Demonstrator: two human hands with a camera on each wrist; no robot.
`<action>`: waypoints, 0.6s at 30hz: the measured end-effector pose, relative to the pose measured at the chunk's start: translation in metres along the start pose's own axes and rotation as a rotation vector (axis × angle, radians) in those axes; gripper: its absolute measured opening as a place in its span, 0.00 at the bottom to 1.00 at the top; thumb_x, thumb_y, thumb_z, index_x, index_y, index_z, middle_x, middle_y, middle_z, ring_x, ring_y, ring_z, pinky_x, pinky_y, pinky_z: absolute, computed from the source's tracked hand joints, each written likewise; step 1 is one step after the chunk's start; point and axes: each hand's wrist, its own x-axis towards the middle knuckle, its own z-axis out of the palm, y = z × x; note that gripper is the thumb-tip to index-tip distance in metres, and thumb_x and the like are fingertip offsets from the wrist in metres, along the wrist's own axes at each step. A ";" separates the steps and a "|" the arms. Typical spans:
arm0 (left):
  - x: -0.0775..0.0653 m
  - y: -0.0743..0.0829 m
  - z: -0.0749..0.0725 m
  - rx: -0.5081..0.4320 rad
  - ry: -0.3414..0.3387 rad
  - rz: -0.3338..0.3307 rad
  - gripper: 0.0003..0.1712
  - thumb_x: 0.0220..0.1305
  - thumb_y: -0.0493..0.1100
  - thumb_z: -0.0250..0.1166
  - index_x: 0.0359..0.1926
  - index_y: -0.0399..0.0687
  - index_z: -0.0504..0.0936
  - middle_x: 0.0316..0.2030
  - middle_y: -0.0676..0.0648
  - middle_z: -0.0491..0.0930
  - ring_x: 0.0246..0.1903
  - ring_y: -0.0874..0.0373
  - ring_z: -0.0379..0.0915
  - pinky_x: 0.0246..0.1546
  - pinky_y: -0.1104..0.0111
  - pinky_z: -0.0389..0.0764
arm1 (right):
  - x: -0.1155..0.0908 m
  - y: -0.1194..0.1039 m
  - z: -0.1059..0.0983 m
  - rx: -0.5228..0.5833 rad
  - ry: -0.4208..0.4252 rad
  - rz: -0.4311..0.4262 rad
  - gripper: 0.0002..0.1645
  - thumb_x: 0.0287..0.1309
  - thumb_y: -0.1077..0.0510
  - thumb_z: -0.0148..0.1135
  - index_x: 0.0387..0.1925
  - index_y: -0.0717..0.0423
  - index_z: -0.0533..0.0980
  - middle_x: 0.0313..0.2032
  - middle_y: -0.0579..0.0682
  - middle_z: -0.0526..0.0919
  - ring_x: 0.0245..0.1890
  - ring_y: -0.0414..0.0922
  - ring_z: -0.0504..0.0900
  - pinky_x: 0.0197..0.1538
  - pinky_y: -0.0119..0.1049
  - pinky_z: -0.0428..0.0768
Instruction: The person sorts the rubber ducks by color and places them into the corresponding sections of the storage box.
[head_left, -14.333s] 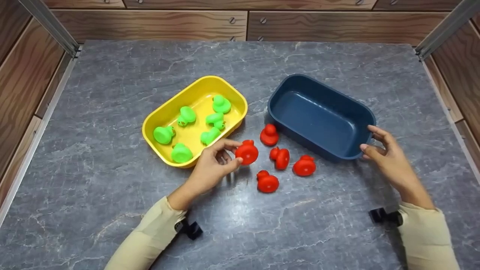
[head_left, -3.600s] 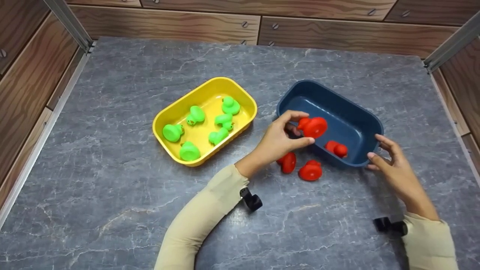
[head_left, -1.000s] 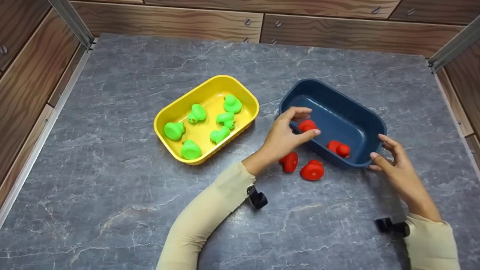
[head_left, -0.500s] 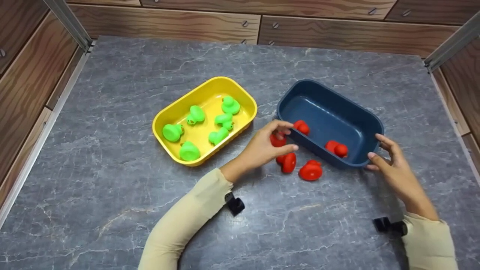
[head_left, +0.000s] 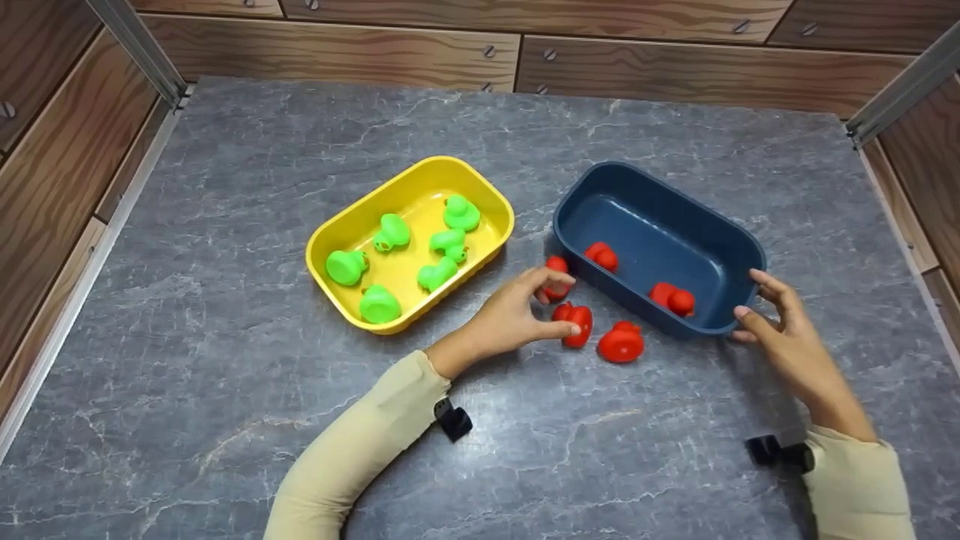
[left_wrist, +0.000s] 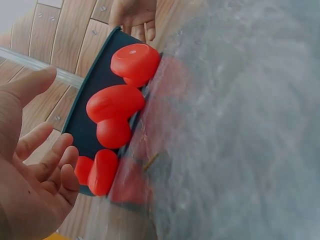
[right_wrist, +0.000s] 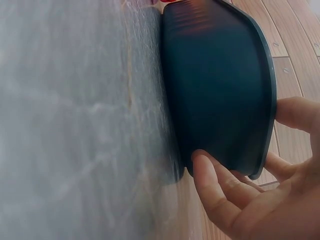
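Note:
In the head view my left hand is spread over the red toy ducks on the table, fingers relaxed and holding nothing. Its thumb overlaps one red duck; its fingers partly cover another red duck beside the bin. A third red duck lies to the right. My right hand holds the right end of the blue bin, thumb and fingers at the rim and outer wall. Two red ducks lie inside it, one red duck near the left and another near the front wall.
A yellow bin with several green ducks stands left of the blue bin. Both sit on a grey marbled table. Wood-patterned panels and metal posts border it at the back and sides.
My left hand has let go of a red duck in the blue bin, then moved left and nearer to the ducks on the table. My right hand stays at the bin's end.

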 end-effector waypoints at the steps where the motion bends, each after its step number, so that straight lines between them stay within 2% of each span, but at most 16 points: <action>1: 0.000 -0.001 0.000 0.014 -0.006 -0.004 0.35 0.49 0.50 0.76 0.58 0.50 0.75 0.49 0.47 0.77 0.44 0.52 0.74 0.47 0.67 0.75 | 0.000 0.000 0.000 0.004 0.002 -0.002 0.34 0.70 0.59 0.51 0.73 0.49 0.52 0.65 0.69 0.44 0.43 0.25 0.78 0.40 0.22 0.80; 5: 0.000 -0.004 0.000 0.071 -0.030 -0.018 0.36 0.47 0.52 0.77 0.57 0.51 0.75 0.44 0.48 0.78 0.41 0.54 0.74 0.41 0.73 0.73 | 0.000 0.000 0.000 0.001 0.007 -0.004 0.34 0.70 0.59 0.51 0.72 0.48 0.52 0.65 0.69 0.45 0.43 0.25 0.78 0.40 0.21 0.79; 13: 0.001 -0.006 0.002 0.141 -0.064 -0.073 0.39 0.45 0.56 0.78 0.58 0.54 0.74 0.39 0.51 0.79 0.39 0.59 0.75 0.38 0.72 0.73 | 0.000 0.000 0.000 -0.020 0.009 0.004 0.34 0.70 0.58 0.51 0.73 0.48 0.52 0.66 0.70 0.43 0.43 0.23 0.77 0.41 0.21 0.79; 18: 0.003 -0.006 0.004 0.190 -0.079 -0.093 0.40 0.44 0.58 0.78 0.59 0.55 0.74 0.35 0.53 0.76 0.34 0.62 0.71 0.33 0.73 0.69 | 0.000 0.000 0.001 -0.002 0.011 -0.005 0.34 0.70 0.59 0.51 0.72 0.48 0.53 0.65 0.71 0.43 0.43 0.24 0.78 0.40 0.21 0.80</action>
